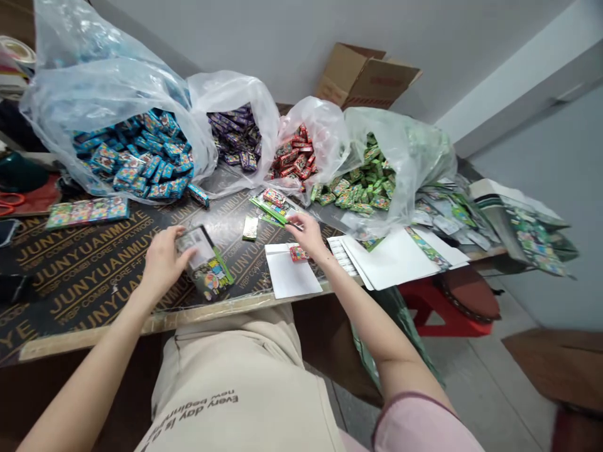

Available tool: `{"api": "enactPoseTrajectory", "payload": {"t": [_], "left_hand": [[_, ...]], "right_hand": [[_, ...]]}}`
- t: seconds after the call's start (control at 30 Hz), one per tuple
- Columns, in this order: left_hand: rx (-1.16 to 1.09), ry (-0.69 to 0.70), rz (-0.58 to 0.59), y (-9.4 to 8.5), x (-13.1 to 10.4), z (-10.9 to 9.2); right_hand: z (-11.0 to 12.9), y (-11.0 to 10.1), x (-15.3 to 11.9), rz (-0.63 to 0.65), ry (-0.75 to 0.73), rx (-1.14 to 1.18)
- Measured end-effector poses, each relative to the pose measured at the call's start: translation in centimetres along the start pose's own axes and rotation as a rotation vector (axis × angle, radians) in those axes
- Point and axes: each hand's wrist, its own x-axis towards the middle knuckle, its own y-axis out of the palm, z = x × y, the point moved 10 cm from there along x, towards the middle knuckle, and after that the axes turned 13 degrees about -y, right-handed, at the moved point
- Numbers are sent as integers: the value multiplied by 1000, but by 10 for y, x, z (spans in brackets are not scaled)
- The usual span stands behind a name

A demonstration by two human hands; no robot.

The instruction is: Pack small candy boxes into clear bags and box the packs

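My left hand point(166, 258) is closed on the left edge of a flat printed packet point(211, 270) with a dark top, a clear window and a green strip. My right hand point(307, 233) pinches the near end of a second green-edged packet point(269, 211), partly hidden. A small red box point(274, 197) rests at this packet's far side. Left of my right hand, a small pale green box point(250, 228) lies on the table. Another small red box point(298, 253) sits on a white card point(289, 279) below my right wrist.
Clear bags hold small blue boxes point(151, 160), purple boxes point(238, 135), red boxes point(296, 157) and green boxes point(367, 185) along the back. A joined row of boxes point(88, 212) lies left. White cards point(391, 254) and packets point(452, 213) lie right. A red stool point(433, 304) stands below.
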Motion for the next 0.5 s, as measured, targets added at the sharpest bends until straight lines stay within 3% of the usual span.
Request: {"api": "enactPoseTrajectory", "payload": {"t": [0.07, 0.13, 0.2, 0.27, 0.4, 0.5], "left_hand": [[234, 147, 106, 23, -3, -4], [369, 340, 340, 61, -17, -15], [461, 446, 594, 97, -33, -19], [551, 449, 735, 120, -37, -15], [566, 450, 833, 135, -28, -18], [390, 366, 970, 129, -23, -23]], "right_hand": [[-40, -12, -5, 35, 36, -119], [-69, -7, -10, 108, 65, -146], [-84, 5, -14, 173, 63, -166], [-89, 16, -16, 208, 45, -181], [-85, 23, -20, 204, -19, -201], [-82, 18, -27, 164, -55, -194]]}}
